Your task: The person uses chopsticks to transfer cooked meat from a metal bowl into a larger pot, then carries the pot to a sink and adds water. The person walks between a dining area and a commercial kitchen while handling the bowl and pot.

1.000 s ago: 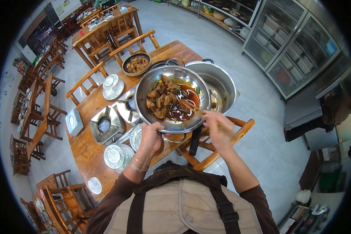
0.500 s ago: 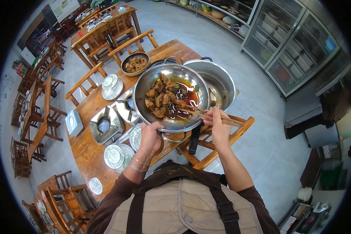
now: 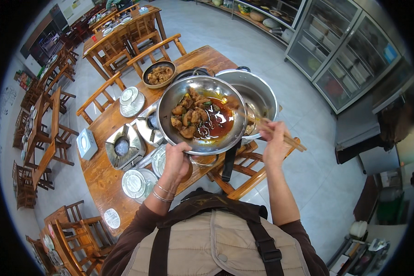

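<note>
Grips round, shallow, silver metal pan (image 3: 211, 83) at near rim with left hand (image 3: 175, 161), with thumb laid over the edge and fingers mostly hidden beneath. Contains glossy brown food chunks (image 3: 188, 114) at left and dark red-brown sauce (image 3: 218, 123) at right. Overlaps, in this view, tall, wide, silver metal pot (image 3: 267, 94) on the right; cannot tell whether resting on it or held clear.

Pinches long, thin, light-brown wooden chopsticks (image 3: 290, 140) in right hand (image 3: 275, 140), with fingers closed round the shafts. Points tips over right part of pan, near blurred brown lump (image 3: 233, 101); cannot tell whether clamped between them.

Noted on glossy brown wooden table (image 3: 101, 184), to the left: square silver gas burner (image 3: 124, 147) and pale-blue box (image 3: 87, 144). Noted beyond pan: small, round, dark-lined pan (image 3: 160, 86), also holding brown food.
</note>
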### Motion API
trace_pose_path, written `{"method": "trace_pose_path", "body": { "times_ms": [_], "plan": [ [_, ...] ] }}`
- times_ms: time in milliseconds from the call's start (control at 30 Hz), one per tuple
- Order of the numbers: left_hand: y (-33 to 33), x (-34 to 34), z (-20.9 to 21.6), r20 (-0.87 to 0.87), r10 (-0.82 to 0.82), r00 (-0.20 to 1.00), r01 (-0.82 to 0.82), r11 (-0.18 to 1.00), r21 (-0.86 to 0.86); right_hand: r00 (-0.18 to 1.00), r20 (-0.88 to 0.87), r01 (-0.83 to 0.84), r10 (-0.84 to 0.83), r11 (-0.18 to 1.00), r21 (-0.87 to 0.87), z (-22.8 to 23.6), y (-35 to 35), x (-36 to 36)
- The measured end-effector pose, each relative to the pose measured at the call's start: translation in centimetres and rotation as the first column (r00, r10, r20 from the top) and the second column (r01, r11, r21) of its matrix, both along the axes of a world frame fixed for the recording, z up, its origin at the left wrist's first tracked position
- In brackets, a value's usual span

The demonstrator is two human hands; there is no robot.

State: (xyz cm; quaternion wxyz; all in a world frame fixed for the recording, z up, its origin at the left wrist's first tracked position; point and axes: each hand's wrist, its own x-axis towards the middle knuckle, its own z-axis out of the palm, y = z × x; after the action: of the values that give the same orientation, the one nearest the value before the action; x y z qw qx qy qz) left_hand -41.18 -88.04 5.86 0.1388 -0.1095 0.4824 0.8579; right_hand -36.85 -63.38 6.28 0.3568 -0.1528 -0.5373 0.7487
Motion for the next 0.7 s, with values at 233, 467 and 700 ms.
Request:
{"method": "trace_pose_path", "body": {
  "times_ms": [233,467,700],
  "plan": [
    [-0.2,0.0,-0.3,0.012,-0.003,1.000,0.003,1.000,0.017,0.966,0.247,0.003,-0.074,0.961,0.277,1.5,4.2,-2.0],
    [0.0,0.2,0.0,0.000,-0.033,0.999,0.033,0.999,0.011,0.963,0.145,-0.268,0.229,0.883,0.385,2.9,-1.2,-2.7],
    [0.1,0.4,0.3,0.018,-0.015,1.000,0.014,0.999,0.046,0.954,0.259,-0.254,0.153,0.869,0.424,0.7,-1.4,-3.3]
  ]
}}
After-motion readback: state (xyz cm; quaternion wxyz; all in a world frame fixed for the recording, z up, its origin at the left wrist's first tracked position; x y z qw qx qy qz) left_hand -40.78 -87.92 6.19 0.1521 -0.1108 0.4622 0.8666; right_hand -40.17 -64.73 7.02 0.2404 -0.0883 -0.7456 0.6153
